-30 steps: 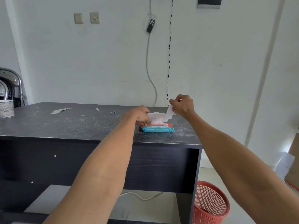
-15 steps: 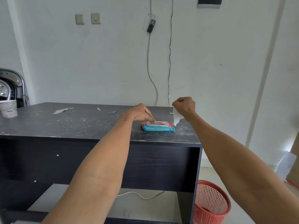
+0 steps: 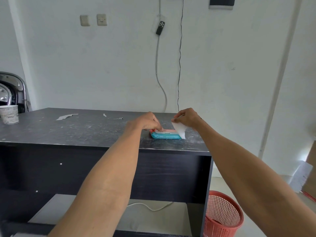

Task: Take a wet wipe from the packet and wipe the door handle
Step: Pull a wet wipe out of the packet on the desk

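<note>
The right hand (image 3: 186, 118) pinches a white wet wipe (image 3: 179, 130) at its top edge, fingers closed on the sheet, which hangs down so that its lower corner reaches the desk just at the right end of the packet (image 3: 165, 135). The left hand (image 3: 147, 122) presses its fingertips on the packet's lid (image 3: 168, 130), closed down on it rather than gripping; I cannot tell whether anything is held beneath the fingers.

A second ago the lid stood up, open, and the wipe was only partway drawn from the slot. Half a second ago the flap was already going down under the left hand. Now it lies flat on the packet and the wipe is clear of the opening, held wholly by the right hand to the packet's right. The packet itself has stayed put on the dark desk (image 3: 68, 130), near the front edge; a paper cup (image 3: 9, 114) sits far to the packet's left and a red basket (image 3: 222, 212) stands on the floor below and to the packet's right.

So the first part of the task looks done: the wipe is out and the packet resealed. What remains is carrying the wipe to the door handle, which is not in view, so the person will likely have to turn away from the desk.
</note>
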{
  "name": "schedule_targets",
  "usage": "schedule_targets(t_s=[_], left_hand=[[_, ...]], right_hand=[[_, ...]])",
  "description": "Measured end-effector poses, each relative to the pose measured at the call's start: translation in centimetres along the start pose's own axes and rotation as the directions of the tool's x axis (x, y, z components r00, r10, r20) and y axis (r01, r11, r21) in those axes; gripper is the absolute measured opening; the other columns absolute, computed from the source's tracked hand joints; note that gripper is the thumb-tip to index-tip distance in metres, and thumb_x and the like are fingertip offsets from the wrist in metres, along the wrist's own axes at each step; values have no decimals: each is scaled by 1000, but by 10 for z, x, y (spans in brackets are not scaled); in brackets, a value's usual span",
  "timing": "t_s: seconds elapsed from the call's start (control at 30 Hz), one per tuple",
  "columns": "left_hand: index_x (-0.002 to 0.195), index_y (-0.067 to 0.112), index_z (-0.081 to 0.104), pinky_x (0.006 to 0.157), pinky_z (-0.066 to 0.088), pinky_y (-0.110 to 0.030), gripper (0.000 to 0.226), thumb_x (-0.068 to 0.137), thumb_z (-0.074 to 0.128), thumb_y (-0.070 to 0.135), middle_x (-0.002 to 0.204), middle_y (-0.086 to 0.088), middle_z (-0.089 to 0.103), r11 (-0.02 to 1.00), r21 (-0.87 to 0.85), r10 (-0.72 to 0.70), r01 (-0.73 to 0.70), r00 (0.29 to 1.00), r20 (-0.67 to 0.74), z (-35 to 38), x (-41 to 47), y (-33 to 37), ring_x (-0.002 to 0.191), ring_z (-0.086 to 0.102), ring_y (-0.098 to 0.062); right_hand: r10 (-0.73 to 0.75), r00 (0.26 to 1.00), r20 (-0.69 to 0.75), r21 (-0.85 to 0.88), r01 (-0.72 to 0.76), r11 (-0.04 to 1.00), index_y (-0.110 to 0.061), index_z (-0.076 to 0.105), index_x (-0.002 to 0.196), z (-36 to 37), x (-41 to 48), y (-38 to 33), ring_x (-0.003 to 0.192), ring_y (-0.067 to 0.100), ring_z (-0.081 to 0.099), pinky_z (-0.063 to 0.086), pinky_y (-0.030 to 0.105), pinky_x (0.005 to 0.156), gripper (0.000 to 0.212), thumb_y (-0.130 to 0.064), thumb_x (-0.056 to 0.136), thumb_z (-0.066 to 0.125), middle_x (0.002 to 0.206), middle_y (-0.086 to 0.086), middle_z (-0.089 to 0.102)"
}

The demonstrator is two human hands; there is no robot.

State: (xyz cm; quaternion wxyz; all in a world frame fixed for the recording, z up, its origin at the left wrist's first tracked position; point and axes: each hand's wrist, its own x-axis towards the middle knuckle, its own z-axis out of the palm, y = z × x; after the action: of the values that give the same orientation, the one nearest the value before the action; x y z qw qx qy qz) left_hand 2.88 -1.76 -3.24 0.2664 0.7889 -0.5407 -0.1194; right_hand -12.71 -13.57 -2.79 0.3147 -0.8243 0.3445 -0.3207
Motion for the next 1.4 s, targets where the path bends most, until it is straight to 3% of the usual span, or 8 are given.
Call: schedule_targets(t_s=[0.13,0.27,0.4,0.6,0.87,1.13,1.3,1.4], left_hand=[[106,14,77,63,40,-24,27,80,77,22,97,0,71,1000,2,15,-15,1000,-5,1,-2,1,89,57,-14],[107,14,76,66,41,-26,29,80,78,24,107,-2,71,1000,1,12,-12,1000,-1,2,0,0,89,56,-13],[108,13,75,78,45,-29,30,80,78,23,114,-4,71,1000,2,14,-14,1000,4,2,0,0,100,57,-17],[109,13,75,78,45,-30,31,80,78,24,114,-4,70,1000,24,10,-10,1000,17,1,-2,3,99,56,-17],[100,15,78,87,49,-35,21,79,78,21,108,-1,73,997,79,14,-13,1000,-11,4,-1,3,104,61,-19],[99,10,77,78,47,-29,15,85,73,15,105,-5,74,997,59,62,-56,992,-109,19,-14,3,95,62,-19],[104,11,76,75,47,-29,18,90,68,19,106,-7,74,982,176,106,-69,972,-212,32,-26,6,91,63,-20],[106,13,75,82,51,-32,19,90,68,21,109,-6,73,976,211,100,-54,972,-214,30,-25,9,93,63,-20]], right_hand=[[30,1000,9,-9,-30,1000,-8,75,95,3,0,2,88,20,56,41,20,54,26,-24,75,81,92,6,65],[24,998,55,-51,-21,998,-8,74,86,7,2,4,94,24,59,51,29,71,19,-20,73,82,91,8,66],[36,995,94,-131,-24,991,-11,74,84,12,-1,5,90,21,59,48,28,70,21,-18,68,85,97,11,68],[54,991,125,-172,-32,985,-7,74,92,13,-3,0,90,20,57,45,28,71,29,-15,67,86,99,10,67],[63,991,117,-232,-34,972,-8,74,92,16,-6,-2,93,22,59,46,28,72,30,-16,66,87,101,10,69],[9,1000,-3,-324,-10,946,-9,72,102,25,-26,3,84,17,57,46,24,73,26,-19,79,78,104,9,70],[-58,998,-14,-420,47,907,-9,68,115,28,-38,0,110,26,59,46,28,92,30,-16,86,67,117,10,67],[-77,997,0,-442,69,894,-8,67,118,25,-36,-2,106,24,61,48,27,88,31,-15,87,67,118,10,67]])
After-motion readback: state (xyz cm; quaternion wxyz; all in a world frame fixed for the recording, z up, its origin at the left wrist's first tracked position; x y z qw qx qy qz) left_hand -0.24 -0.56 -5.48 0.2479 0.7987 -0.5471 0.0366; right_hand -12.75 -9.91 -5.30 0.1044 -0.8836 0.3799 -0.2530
